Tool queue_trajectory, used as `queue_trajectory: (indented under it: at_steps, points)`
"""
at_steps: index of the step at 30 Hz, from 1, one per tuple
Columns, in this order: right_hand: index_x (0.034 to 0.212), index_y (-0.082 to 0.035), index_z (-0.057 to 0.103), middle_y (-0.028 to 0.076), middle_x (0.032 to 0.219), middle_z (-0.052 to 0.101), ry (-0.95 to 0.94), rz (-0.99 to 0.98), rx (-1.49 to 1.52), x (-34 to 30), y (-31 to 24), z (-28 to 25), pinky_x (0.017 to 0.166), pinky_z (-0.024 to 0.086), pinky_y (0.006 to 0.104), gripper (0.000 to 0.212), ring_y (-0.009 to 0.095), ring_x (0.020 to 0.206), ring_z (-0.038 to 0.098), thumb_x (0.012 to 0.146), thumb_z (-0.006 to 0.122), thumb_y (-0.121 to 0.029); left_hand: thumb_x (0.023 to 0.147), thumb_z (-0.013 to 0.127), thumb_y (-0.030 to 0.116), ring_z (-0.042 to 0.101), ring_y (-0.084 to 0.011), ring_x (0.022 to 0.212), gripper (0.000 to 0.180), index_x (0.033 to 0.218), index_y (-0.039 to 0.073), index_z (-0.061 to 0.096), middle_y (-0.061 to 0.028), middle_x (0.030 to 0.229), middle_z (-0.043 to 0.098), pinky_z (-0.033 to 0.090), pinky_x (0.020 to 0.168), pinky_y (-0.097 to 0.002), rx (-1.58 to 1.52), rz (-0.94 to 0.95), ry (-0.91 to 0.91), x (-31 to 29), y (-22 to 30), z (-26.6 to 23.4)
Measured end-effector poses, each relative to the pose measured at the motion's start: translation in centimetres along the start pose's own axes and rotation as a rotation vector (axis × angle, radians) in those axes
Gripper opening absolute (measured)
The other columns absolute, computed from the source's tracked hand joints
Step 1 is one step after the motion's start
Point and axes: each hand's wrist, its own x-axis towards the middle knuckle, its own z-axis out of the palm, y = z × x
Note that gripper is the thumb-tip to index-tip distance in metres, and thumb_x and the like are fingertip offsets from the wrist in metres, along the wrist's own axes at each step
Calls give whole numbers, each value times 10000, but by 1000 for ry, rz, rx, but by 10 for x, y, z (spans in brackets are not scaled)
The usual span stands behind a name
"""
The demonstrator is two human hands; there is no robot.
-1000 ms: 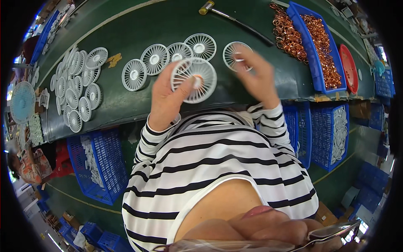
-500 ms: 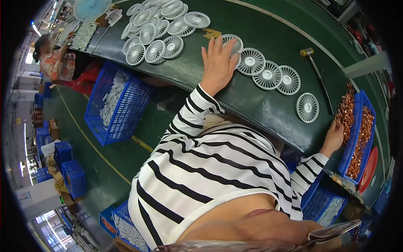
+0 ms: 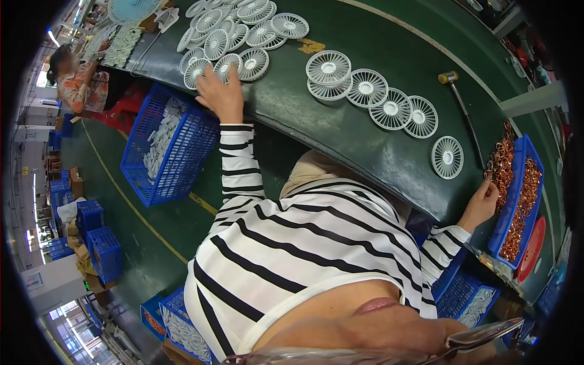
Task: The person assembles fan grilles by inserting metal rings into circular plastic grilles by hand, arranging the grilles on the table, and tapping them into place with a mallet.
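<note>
Reaching: left hand (image 3: 220, 92) shifted onto far-left pile of white round plastic fan grilles (image 3: 234, 33), fingers spread, nothing grasped | right hand (image 3: 482, 204) kept at blue tray of copper coils (image 3: 514, 201), grip unclear.

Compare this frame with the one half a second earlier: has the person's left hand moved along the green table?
Yes. The left hand has slid left, from beside the row of white fan grilles to the heap of grilles.
</note>
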Motion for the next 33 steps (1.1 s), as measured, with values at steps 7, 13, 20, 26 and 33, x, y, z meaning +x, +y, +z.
queue_trajectory:
  at_steps: [7, 13, 20, 26, 33]
  points:
    - [938, -5, 651, 63, 795, 657, -27, 26, 203, -8, -8, -2, 662, 491, 278, 280, 137, 687, 596, 929, 636, -284, 785, 637, 594, 411, -426, 1244, 926, 1352, -67, 323, -291, 1307, 430, 292, 1023, -557, 0, -461, 116, 50, -57, 9]
    - [938, -6, 652, 47, 787, 652, -60, 39, 203, -12, -5, -1, 650, 488, 270, 279, 123, 680, 588, 928, 640, -285, 740, 757, 443, 540, -419, 1072, 706, 1097, -126, 537, -281, 1071, 580, 420, 935, -443, -337, -388, 122, 73, -120, 43]
    - [953, -18, 671, 66, 793, 664, 100, -164, 351, -17, -17, 5, 674, 493, 263, 147, 122, 714, 593, 886, 689, -147, 745, 744, 477, 597, -407, 684, 512, 688, -13, 608, -216, 726, 637, 458, 672, -510, 111, -115, 463, 74, -122, 44]
    - [961, -22, 680, 70, 827, 685, 78, -188, 496, -34, -57, -4, 617, 496, 249, 124, 121, 665, 630, 863, 698, -98, 895, 678, 257, 500, -208, 614, 370, 754, -65, 561, -161, 702, 602, 437, 601, -368, -406, -71, 432, 60, -53, 4]
    - [918, 4, 666, 101, 854, 670, 53, -456, 572, -46, -106, -20, 596, 491, 243, 125, 150, 663, 613, 804, 718, 12, 953, 592, 121, 393, -136, 672, 270, 780, 1, 423, -27, 738, 433, 396, 609, -299, -686, 119, 235, -39, 71, -20]
